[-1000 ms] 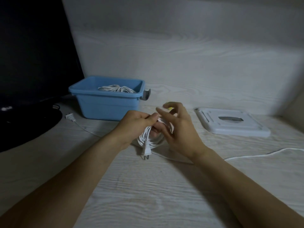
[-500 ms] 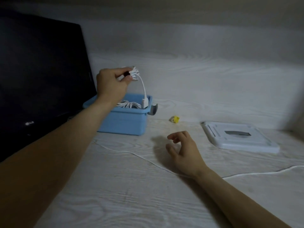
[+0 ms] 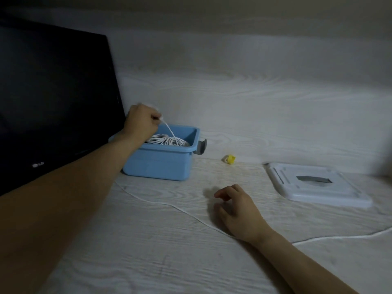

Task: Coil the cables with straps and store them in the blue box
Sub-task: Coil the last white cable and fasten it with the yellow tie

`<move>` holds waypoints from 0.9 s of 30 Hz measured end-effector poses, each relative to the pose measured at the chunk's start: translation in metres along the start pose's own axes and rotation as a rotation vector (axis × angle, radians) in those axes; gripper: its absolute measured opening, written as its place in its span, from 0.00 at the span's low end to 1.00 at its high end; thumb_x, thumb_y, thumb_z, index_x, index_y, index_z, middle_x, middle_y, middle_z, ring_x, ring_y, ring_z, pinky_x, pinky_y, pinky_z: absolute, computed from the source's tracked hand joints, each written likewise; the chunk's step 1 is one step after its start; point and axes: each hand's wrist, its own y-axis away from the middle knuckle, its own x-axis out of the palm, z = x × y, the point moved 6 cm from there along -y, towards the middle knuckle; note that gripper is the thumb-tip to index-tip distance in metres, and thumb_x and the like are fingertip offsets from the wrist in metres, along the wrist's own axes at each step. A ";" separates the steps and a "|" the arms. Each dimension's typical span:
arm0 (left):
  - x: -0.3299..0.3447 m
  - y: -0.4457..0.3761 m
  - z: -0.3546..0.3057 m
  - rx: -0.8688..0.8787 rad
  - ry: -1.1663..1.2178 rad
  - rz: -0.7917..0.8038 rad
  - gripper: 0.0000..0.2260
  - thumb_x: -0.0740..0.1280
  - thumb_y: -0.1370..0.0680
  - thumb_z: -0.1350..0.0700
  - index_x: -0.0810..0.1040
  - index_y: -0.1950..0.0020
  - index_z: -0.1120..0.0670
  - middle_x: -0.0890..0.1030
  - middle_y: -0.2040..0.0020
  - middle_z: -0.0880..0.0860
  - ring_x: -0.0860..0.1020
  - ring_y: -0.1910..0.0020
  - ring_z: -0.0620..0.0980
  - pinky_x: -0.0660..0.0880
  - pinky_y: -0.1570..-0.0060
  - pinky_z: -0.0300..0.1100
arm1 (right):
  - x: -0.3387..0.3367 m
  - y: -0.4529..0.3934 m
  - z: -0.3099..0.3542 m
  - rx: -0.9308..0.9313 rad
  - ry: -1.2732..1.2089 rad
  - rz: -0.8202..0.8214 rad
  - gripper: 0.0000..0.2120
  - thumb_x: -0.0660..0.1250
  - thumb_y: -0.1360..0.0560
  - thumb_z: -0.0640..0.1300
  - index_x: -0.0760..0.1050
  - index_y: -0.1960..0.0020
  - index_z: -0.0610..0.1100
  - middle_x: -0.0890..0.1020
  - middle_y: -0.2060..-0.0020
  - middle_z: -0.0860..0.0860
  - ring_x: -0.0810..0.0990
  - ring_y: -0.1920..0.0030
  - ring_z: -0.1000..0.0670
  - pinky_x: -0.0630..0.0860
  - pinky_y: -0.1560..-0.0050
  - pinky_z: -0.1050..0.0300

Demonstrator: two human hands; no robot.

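Left hand (image 3: 142, 122) is raised over the near-left rim of the blue box (image 3: 158, 165), at about 10 o'clock in the view. Its fingers are curled tight, pinching a white cord (image 3: 168, 129) that runs down and to the right into the box. Inside the box lie white coiled cables (image 3: 167, 141); whether the held cord belongs to one of them cannot be told.

Right hand (image 3: 239, 212) rests on the pale wood-grain desk (image 3: 148, 251) at about 5 o'clock, fingers loosely bent, holding nothing. A loose white cable (image 3: 169, 205) lies across the desk from below the box, passes under the right wrist and continues toward 4 o'clock.

A small yellow item (image 3: 230, 159) sits just right of the box. A white flat stand (image 3: 316, 183) lies at 3 o'clock. A black monitor (image 3: 53, 102) stands at 9 o'clock.
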 end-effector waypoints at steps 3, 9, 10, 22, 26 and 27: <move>0.023 0.006 0.018 -0.172 -0.065 0.291 0.09 0.75 0.27 0.57 0.86 0.49 0.59 0.85 0.50 0.56 0.81 0.51 0.51 0.71 0.50 0.35 | 0.003 -0.001 -0.002 0.010 0.005 0.024 0.10 0.67 0.27 0.46 0.78 0.46 0.53 0.74 0.51 0.57 0.76 0.51 0.55 0.75 0.43 0.49; 0.030 -0.009 0.031 -0.306 -0.108 0.407 0.09 0.75 0.28 0.55 0.86 0.50 0.58 0.85 0.48 0.55 0.79 0.50 0.50 0.73 0.47 0.37 | 0.003 0.001 0.001 0.027 0.014 0.059 0.14 0.63 0.30 0.51 0.78 0.46 0.52 0.73 0.51 0.57 0.77 0.50 0.53 0.75 0.43 0.47; 0.033 -0.011 0.033 -0.329 -0.132 0.430 0.11 0.76 0.29 0.55 0.86 0.49 0.58 0.84 0.47 0.56 0.80 0.48 0.53 0.75 0.45 0.40 | 0.003 0.002 0.001 0.028 0.017 0.061 0.14 0.63 0.30 0.51 0.78 0.46 0.52 0.73 0.52 0.57 0.77 0.50 0.53 0.75 0.43 0.47; 0.005 0.007 -0.008 -0.060 0.098 -0.089 0.14 0.57 0.25 0.69 0.79 0.46 0.61 0.80 0.46 0.59 0.77 0.45 0.57 0.71 0.44 0.43 | 0.000 0.001 0.006 0.002 0.079 0.106 0.24 0.54 0.27 0.67 0.79 0.50 0.53 0.76 0.54 0.55 0.74 0.51 0.52 0.74 0.44 0.46; 0.000 0.075 -0.070 0.209 0.311 -0.092 0.10 0.58 0.28 0.69 0.77 0.58 0.59 0.80 0.59 0.54 0.76 0.58 0.49 0.70 0.56 0.34 | 0.005 0.007 0.018 -0.112 0.200 0.213 0.28 0.59 0.31 0.76 0.79 0.48 0.55 0.76 0.51 0.57 0.73 0.48 0.54 0.71 0.44 0.53; 0.008 0.094 -0.079 0.245 0.340 -0.017 0.09 0.59 0.27 0.69 0.77 0.58 0.59 0.80 0.59 0.53 0.76 0.59 0.49 0.71 0.56 0.35 | 0.006 0.007 0.022 -0.147 0.211 0.230 0.26 0.62 0.31 0.74 0.79 0.48 0.55 0.76 0.51 0.57 0.73 0.48 0.54 0.71 0.45 0.54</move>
